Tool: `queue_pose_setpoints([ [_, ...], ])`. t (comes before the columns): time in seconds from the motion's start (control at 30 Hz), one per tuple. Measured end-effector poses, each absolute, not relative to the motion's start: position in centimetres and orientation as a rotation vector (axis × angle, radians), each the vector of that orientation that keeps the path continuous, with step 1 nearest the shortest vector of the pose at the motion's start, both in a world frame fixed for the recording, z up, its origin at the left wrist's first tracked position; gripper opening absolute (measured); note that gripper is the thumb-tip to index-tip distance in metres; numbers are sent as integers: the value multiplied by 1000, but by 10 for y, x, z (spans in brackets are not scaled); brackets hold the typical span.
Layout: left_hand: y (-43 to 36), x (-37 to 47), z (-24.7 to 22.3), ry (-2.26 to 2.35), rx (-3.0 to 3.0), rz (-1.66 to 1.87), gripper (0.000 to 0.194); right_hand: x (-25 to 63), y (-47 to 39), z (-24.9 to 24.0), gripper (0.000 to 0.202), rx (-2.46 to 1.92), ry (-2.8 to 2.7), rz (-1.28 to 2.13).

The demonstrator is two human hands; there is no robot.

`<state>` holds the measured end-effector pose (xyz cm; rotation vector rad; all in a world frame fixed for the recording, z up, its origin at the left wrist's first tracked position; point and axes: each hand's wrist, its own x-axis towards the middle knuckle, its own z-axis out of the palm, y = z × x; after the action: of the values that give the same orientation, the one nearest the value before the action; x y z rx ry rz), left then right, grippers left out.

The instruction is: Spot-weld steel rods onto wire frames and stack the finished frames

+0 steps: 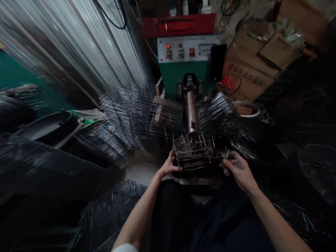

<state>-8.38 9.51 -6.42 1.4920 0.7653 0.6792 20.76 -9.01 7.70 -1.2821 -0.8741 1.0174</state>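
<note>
My left hand (170, 164) grips the left side of a small wire basket (195, 161), thumb along its lower front edge. The basket sits beneath the round metal arm (193, 112) of a green spot welding machine (172, 77), and the arm's tip reaches down at its wires. Off to the right of the basket, my right hand (236, 166) pinches several short metal rods (226, 154) that stick up between thumb and fingers. A gap separates this hand from the basket. The basket's underside is too dark to make out.
Stacked wire racks (126, 112) stand on the left, and bundled wires (214, 110) lie right of the arm. A control panel (202, 40) with a red light tops the machine, with a phone (217, 63) at its side. Behind are a cardboard box (252, 66) and a white bucket (253, 108).
</note>
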Motion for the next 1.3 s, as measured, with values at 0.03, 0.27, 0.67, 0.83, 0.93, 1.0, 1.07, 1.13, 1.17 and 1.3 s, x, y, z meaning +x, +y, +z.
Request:
queue_pose_setpoints([
  [0.03, 88, -89, -59, 775, 1596, 662, 120, 207, -97, 80, 37, -1278, -871, 1071],
  [0.27, 36, -72, 0, 953, 2275, 470, 109, 187, -111, 94, 33, -1252, -1075, 1402],
  [0.67, 12, -36, 55, 1169, 2393, 673, 108, 170, -70, 51, 16, -1424, -2329, 198],
  [0.83, 6, -35, 65, 1270, 2269, 744, 107, 171, -79, 54, 37, -1385, -2436, -119],
  [0.93, 7, -34, 68, 1279, 2263, 767, 106, 175, -79, 57, 37, -1355, -2401, -132],
  [1.0, 9, -33, 70, 1261, 2274, 789, 106, 177, -76, 59, 34, -1346, -2364, -129],
  [1.07, 12, -33, 72, 1234, 2284, 812, 106, 177, -72, 60, 30, -1349, -2332, -122],
  [1.13, 14, -32, 73, 1223, 2287, 843, 107, 176, -68, 61, 27, -1358, -2313, -116],
  [1.17, 15, -32, 73, 1224, 2287, 858, 107, 176, -67, 62, 26, -1363, -2308, -118],
  [1.3, 19, -32, 73, 1252, 2264, 867, 107, 175, -62, 65, 25, -1363, -2310, -129],
])
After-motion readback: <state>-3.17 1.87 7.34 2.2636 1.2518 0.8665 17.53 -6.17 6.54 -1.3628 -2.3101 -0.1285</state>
